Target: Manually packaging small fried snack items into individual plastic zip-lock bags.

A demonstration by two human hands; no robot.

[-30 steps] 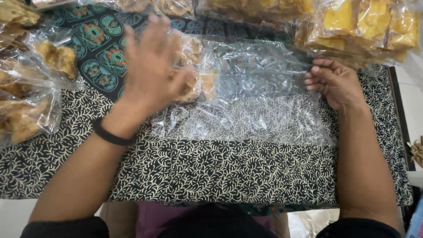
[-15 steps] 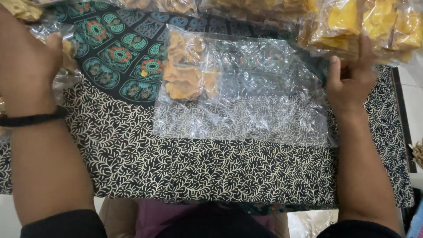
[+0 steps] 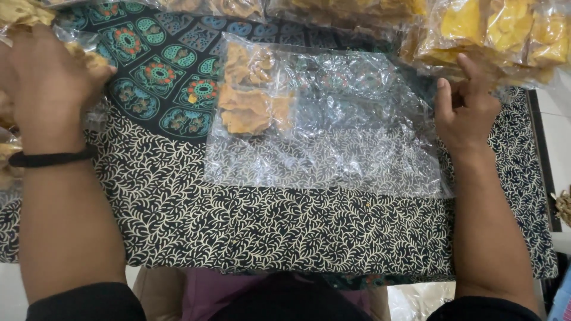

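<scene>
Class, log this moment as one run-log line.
left hand: on bagged crackers | right hand: at clear bag edge | bag: few crackers inside

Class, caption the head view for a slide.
Left hand on bagged crackers; right hand at clear bag.

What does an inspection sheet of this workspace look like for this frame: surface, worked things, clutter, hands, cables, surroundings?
Surface: patterned cloth, dark with cream leaf print, medallion print at upper left.
Job's things: clear plastic bag lying flat, a few orange-brown crackers in its left end.
Clutter: bags of brown crackers at left; bags of yellow crackers at top right.
Hands: left hand closed on a cracker bag at left; right hand at the clear bag's right edge, fingers loosely curled, grip unclear.
Cables: nothing seen.
Surroundings: pale floor at right.
</scene>
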